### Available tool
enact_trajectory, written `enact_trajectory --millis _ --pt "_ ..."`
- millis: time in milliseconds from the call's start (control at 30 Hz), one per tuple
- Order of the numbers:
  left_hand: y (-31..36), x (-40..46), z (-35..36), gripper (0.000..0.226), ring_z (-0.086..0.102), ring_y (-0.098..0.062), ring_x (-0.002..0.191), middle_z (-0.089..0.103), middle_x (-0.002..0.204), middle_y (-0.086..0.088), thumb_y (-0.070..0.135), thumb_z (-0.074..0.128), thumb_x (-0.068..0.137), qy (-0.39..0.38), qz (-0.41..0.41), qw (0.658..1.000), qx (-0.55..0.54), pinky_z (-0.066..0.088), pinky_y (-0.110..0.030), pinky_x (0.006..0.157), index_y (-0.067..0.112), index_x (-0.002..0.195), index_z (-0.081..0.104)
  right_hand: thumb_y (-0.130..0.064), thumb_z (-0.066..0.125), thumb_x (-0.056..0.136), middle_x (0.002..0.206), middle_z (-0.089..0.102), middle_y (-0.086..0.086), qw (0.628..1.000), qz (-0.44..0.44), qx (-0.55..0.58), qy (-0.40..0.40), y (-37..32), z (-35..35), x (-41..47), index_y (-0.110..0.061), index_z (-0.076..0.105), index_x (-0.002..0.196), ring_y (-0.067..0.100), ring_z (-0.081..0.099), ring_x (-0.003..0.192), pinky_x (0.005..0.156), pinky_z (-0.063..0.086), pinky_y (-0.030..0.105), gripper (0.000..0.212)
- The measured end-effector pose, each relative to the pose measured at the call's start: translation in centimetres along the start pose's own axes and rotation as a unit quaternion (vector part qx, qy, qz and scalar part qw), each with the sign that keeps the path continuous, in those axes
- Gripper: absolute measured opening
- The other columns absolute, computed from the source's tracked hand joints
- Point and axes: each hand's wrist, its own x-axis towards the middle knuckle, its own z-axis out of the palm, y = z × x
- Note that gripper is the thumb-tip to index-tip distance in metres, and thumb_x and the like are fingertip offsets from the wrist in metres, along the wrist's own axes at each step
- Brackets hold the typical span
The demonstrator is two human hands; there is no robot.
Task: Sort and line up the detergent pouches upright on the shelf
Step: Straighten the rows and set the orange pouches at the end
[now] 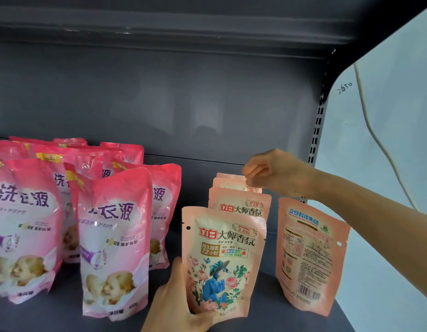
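Observation:
A row of small peach pouches stands upright one behind another on the dark shelf (203, 195). My left hand (176, 305) grips the lower left of the front peach pouch (222, 262). Behind it stands a second peach pouch (240, 204), and further back the rearmost peach pouches (228, 182). My right hand (272, 172) hovers at the top edge of those rear pouches with its fingers curled; whether it pinches one is unclear. A lone peach pouch (308, 255) stands to the right with its printed back facing me. Several larger pink pouches (114, 238) stand at the left.
The shelf's grey back panel (160, 104) rises behind the pouches, and an upper shelf (160, 22) hangs overhead. A slotted upright (316, 130) marks the shelf's right end, with a white wall (387, 140) and a hanging cord beyond.

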Motion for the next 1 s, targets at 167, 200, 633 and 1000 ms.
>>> enact_trajectory --millis 167,200,633,1000 --pt "0.9 -0.4 0.2 0.077 0.054 0.018 0.071 0.043 0.091 0.032 0.034 0.075 0.072 0.032 0.003 0.999 0.004 0.039 0.004 0.062 0.036 0.120 0.016 -0.029 0.064 0.086 0.086 0.073 -0.007 0.991 -0.056 0.120 0.003 -2.5 -0.7 -3.1 -0.019 0.072 0.089 0.006 0.068 0.084 0.089 0.054 0.034 0.013" --pt "1.0 -0.7 0.3 0.073 0.053 0.025 0.072 0.046 0.090 0.032 0.032 0.075 0.072 0.031 0.007 0.999 -0.005 0.040 0.003 0.061 0.039 0.114 0.017 -0.034 0.062 0.087 0.086 0.073 -0.007 0.992 -0.059 0.109 -0.036 -3.2 -0.5 -3.6 -0.020 0.072 0.089 0.005 0.068 0.084 0.088 0.054 0.033 0.018" --pt "0.2 -0.9 1.1 0.057 0.058 0.018 0.083 0.061 0.104 0.021 0.014 0.077 0.069 0.033 0.007 0.998 -0.052 0.046 -0.002 0.060 0.031 0.107 0.037 -0.021 0.063 0.088 0.095 0.074 -0.007 0.992 -0.068 0.018 -0.102 -4.5 1.6 -5.8 -0.014 0.074 0.090 0.009 0.068 0.088 0.084 0.055 0.037 0.013" --pt "1.4 2.4 2.5 0.055 0.060 -0.002 0.095 0.059 0.116 0.012 0.013 0.076 0.072 0.007 0.020 0.999 -0.044 0.049 -0.005 0.062 0.022 0.111 0.037 -0.017 0.047 0.097 0.103 0.069 -0.001 0.998 -0.014 -0.057 -0.012 -2.9 2.0 -6.0 -0.008 0.071 0.100 0.015 0.062 0.091 0.077 0.052 0.026 0.026"
